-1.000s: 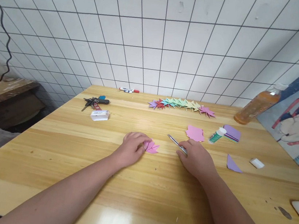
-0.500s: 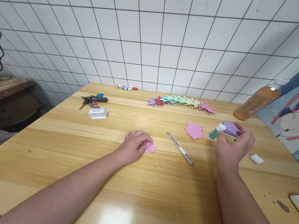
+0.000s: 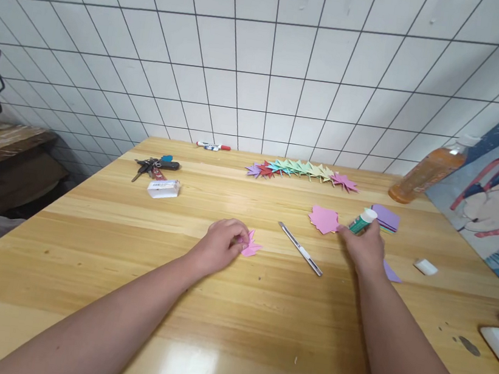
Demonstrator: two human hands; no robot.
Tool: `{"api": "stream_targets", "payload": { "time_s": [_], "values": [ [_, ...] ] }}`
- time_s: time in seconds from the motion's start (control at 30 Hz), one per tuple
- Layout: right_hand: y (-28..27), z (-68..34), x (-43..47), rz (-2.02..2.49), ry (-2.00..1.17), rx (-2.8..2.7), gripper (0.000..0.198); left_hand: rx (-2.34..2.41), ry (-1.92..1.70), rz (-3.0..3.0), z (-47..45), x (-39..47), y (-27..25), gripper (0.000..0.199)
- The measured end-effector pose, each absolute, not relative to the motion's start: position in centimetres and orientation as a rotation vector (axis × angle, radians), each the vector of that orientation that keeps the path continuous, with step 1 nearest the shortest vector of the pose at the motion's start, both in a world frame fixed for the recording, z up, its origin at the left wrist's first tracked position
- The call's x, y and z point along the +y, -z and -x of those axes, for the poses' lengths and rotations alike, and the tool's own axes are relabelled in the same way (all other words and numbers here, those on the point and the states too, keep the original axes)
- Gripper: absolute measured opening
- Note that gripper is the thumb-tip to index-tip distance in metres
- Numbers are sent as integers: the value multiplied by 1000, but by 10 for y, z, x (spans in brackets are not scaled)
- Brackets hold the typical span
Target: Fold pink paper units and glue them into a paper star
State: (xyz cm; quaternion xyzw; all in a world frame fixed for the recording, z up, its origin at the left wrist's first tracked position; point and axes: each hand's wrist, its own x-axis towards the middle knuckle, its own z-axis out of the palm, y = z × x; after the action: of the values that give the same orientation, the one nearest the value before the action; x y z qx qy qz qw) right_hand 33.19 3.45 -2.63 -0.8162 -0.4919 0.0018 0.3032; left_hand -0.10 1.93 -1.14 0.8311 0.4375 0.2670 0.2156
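Observation:
My left hand point(image 3: 221, 243) rests on the table with its fingers curled closed on a small pink folded paper piece point(image 3: 251, 245); its pointed tips stick out past the fingertips. Thumb and fingers of my right hand point(image 3: 366, 248) are spread on either side of a green glue stick point(image 3: 361, 220) with a white cap, which stands tilted in view. A gap shows between the thumb and the stick; the far fingers are partly hidden. Just left of that thumb lies a pink zigzag-edged paper stack point(image 3: 324, 219). Between my hands is a utility knife point(image 3: 300, 248).
A row of colourful folded paper stars point(image 3: 302, 169) lies at the back. Purple paper sheets point(image 3: 386, 217), a white eraser-like block point(image 3: 426, 267) and an orange drink bottle point(image 3: 429, 171) are on the right. Keys point(image 3: 155, 166), a small white box point(image 3: 163, 188) and a marker point(image 3: 213, 146) lie left.
My right hand has come down and a little left, its thumb and fingers now around the glue stick. The left hand stays at the pink paper piece.

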Motion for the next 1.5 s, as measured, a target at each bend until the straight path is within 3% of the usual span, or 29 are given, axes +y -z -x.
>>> {"api": "stream_targets", "payload": {
  "time_s": [0.17,0.27,0.37,0.53,0.77,1.03,1.5],
  "values": [
    [15,-330,36,2075,-116,-1138,33,1155,-765,-2247,3,18,11,14],
    [-2,-312,23,1914,-21,-1162,47,1092,-746,-2188,7,17,12,17],
    [-18,-286,6,1674,-147,-1371,57,1078,-731,-2163,12,18,11,16],
    [-27,-243,-15,1502,-291,-1974,36,1159,-731,-2184,16,21,9,12],
    [-32,-208,-29,1390,-698,-1578,26,1083,-726,-2150,3,12,12,12],
    [-24,-193,-32,1451,-234,-2104,16,1009,-698,-2212,-3,8,11,7],
    [-14,-180,-29,1422,-44,-2267,17,1082,-628,-2321,-4,8,8,4]
  ]
}}
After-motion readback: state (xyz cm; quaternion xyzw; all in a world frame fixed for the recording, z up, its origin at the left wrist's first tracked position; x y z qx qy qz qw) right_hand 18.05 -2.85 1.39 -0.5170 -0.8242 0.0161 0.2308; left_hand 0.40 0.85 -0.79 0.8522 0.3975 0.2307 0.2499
